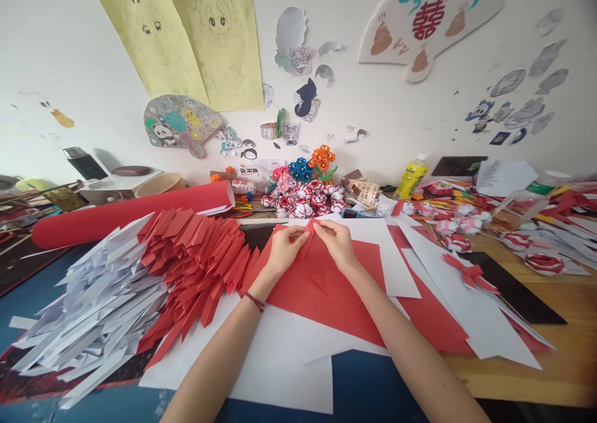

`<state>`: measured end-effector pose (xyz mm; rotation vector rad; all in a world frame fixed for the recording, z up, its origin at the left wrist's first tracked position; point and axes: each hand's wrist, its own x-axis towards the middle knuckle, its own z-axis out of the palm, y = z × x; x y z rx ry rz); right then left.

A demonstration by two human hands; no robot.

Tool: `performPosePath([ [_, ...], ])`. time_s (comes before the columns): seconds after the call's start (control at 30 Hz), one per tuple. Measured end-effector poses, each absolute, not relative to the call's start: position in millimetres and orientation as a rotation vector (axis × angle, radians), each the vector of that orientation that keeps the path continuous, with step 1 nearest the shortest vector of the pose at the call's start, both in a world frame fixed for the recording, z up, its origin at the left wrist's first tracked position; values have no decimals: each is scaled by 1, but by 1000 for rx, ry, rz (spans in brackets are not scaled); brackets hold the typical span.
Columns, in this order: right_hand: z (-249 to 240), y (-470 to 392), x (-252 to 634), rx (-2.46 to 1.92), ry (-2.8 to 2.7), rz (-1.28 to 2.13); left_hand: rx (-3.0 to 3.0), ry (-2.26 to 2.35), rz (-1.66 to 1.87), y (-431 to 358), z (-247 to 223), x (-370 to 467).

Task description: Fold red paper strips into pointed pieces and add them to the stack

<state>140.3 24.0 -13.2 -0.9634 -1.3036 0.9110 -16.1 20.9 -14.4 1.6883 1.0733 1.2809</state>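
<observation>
Small folded red paper piece (310, 229) sits pinched between both hands above the flat red sheet (321, 286), its long axis running left to right. Wooden table (550, 348) littered with paper, drawings on the wall. Left hand (285, 249) and right hand (336, 241) meet fingertip to fingertip, forearms stretched forward.

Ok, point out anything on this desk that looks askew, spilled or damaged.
Nothing looks damaged or spilled. The folded red strips and white strips lie fanned in a loose, slumping heap at the left. Both the left hand and right hand pinch a small red paper piece above overlapping red and white sheets.
</observation>
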Motion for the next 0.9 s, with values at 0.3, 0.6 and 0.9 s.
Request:
performPosePath([
  [0.3, -3, 16, 138, -919, -1299, 934, 1650, 996, 1279, 17, -11, -17],
  [0.6, 10, 5, 140, -879, -1496, 904, 1822, 1147, 1422, 6, 16, -24],
  [0.9, 17, -4, 138, -933, -1416, 969, 1748, 1155, 1538, -3, 23, -20],
])
